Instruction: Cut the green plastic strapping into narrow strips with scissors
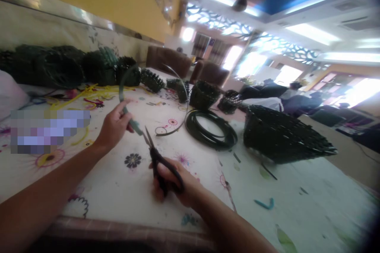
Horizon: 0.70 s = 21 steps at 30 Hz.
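My left hand pinches a dark green plastic strip that loops up and over the table to the right. My right hand grips black scissors, blades pointing up at the strip's end just beside my left fingers. A coil of the same green strip lies flat a little beyond the scissors. A dark woven basket lies on its side to the right of the coil.
A floral tablecloth covers the table. Several dark woven baskets and bundles of green strip line the far side along the wall. Yellow strips and small offcuts are scattered about. People sit in the background right.
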Each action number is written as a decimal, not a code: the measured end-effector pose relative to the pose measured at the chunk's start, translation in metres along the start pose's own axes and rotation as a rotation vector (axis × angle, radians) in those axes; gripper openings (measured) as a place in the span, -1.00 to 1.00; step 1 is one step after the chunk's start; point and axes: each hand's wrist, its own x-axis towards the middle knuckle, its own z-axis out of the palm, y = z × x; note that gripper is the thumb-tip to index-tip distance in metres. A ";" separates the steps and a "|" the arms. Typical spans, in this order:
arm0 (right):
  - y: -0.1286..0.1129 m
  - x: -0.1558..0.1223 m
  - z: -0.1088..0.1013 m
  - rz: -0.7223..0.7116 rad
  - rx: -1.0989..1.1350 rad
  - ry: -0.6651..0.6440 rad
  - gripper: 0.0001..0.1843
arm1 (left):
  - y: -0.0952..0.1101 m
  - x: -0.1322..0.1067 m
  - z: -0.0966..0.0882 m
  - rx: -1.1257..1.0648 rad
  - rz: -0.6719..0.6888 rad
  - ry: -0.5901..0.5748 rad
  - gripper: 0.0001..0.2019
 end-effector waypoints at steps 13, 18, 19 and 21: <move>-0.009 -0.006 0.012 0.023 -0.136 0.066 -0.19 | 0.011 -0.009 -0.001 -0.122 0.038 -0.069 -0.43; -0.009 -0.004 0.013 0.012 -0.157 0.092 -0.22 | 0.009 -0.010 0.000 -0.172 0.030 -0.104 -0.44; -0.009 -0.004 0.013 0.008 -0.161 0.092 -0.22 | 0.009 -0.010 0.001 -0.174 0.029 -0.107 -0.44; -0.008 -0.005 0.012 0.006 -0.163 0.087 -0.22 | 0.008 -0.011 0.002 -0.172 0.031 -0.097 -0.44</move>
